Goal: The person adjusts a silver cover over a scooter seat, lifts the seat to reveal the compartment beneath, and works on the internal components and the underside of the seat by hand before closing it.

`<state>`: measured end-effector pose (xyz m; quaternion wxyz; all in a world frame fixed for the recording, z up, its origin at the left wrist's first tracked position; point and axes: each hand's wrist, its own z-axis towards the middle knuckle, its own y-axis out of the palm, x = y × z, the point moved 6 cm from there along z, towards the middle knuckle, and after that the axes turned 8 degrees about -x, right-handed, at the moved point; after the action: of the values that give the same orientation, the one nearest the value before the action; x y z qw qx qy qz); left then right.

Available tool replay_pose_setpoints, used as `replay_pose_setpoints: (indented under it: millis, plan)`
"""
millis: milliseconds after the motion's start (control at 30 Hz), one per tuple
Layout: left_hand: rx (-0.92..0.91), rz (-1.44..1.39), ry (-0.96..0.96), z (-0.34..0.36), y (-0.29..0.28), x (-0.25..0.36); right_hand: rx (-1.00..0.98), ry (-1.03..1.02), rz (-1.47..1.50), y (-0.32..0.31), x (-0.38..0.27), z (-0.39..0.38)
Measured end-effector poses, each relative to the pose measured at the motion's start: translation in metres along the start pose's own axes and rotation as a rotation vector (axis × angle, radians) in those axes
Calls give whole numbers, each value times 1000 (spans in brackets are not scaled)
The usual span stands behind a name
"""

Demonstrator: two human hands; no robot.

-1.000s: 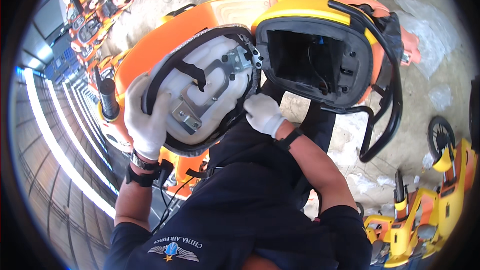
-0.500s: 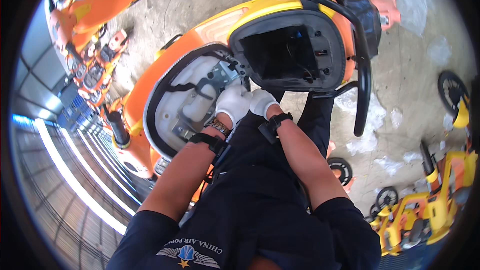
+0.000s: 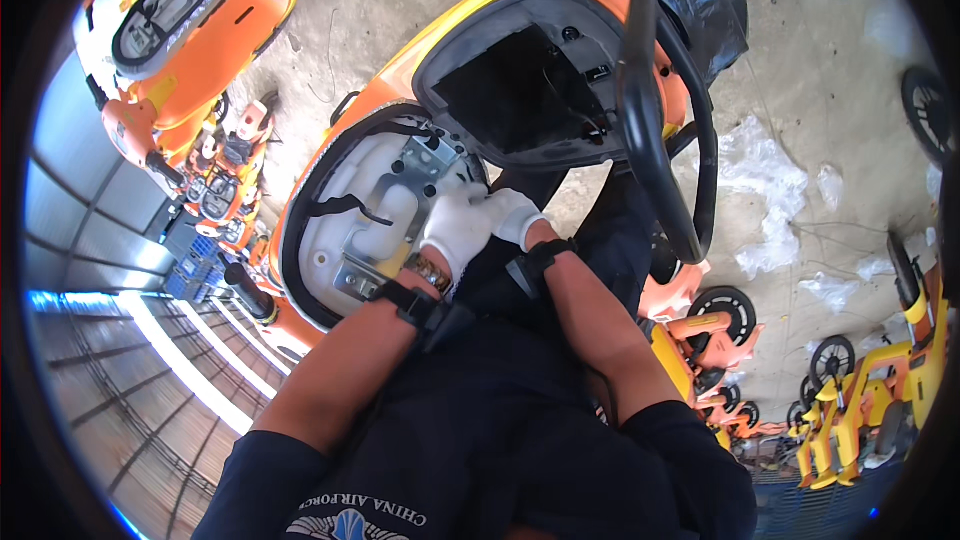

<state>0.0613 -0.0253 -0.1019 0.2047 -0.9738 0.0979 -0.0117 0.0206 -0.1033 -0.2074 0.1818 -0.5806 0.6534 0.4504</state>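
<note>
An orange and yellow scooter [image 3: 375, 90] stands with its seat [image 3: 590, 10] tipped up, showing a dark underside panel. Below it the oval compartment [image 3: 325, 230] holds a white plastic tank [image 3: 375, 180], a silver metal bracket [image 3: 425, 155] and black straps [image 3: 340, 205]. My left hand [image 3: 458, 225], in a white glove, is at the compartment's near right rim, fingers curled closed. My gloved right hand [image 3: 514, 214] meets it there, its fingers bent in against the left ones. Whatever they pinch is hidden between the gloves.
A thick black rail [image 3: 640, 120] curves out from the raised seat at the right. Crumpled clear plastic [image 3: 770, 200] lies on the concrete floor. More scooters [image 3: 225, 50] are at the upper left, with others [image 3: 870, 380] at the lower right.
The view has shifted, so the scooter's seat and rail appear farther left. My hands stay together at the compartment rim, with the left wrist turned slightly.
</note>
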Motion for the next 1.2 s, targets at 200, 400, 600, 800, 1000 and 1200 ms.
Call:
replay_pose_setpoints:
  millis: [200,400,600,800,1000,1200]
  plan:
    - [-238,446,-79,58,8,-7,86,103,525,5,10,-14]
    - [-422,654,-35,88,27,-53,72,-40,839,22,7,-21]
    - [-454,407,101,83,30,-53,85,-131,1013,33,5,-26]
    - [-410,74,-87,66,23,-35,157,-117,872,12,-6,-44]
    - [-396,-110,61,61,22,-20,235,-174,723,8,-9,-48]
    - [-395,362,263,61,21,-13,-7,18,475,-1,-10,-33]
